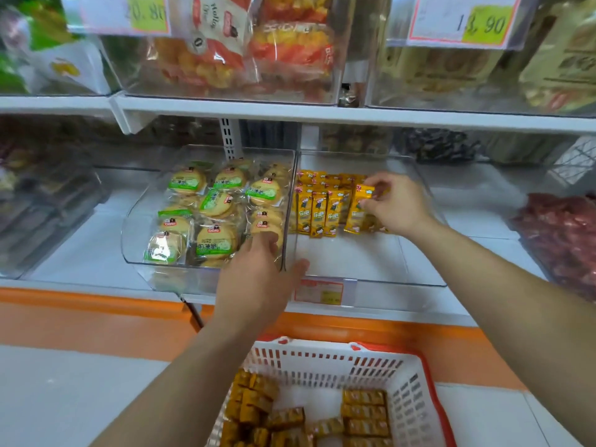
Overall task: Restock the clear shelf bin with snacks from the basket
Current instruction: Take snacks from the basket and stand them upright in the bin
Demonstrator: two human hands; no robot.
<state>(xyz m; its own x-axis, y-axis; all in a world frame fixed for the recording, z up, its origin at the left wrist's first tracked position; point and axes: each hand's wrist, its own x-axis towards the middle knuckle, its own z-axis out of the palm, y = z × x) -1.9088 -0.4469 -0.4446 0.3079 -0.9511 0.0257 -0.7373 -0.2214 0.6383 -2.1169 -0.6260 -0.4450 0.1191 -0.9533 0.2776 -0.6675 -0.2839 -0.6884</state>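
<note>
A clear shelf bin holds rows of yellow snack packets standing at its back. My right hand is inside this bin and pinches one yellow snack packet at the right end of the row. My left hand grips the clear wall between this bin and the one to its left, fingers curled over the edge. Below, a white basket with red trim holds several more yellow packets.
The neighbouring clear bin on the left is filled with round biscuits in green-labelled wrappers. A bin of red-wrapped snacks sits at the right. An upper shelf with bagged snacks and price tags overhangs. An orange ledge runs below.
</note>
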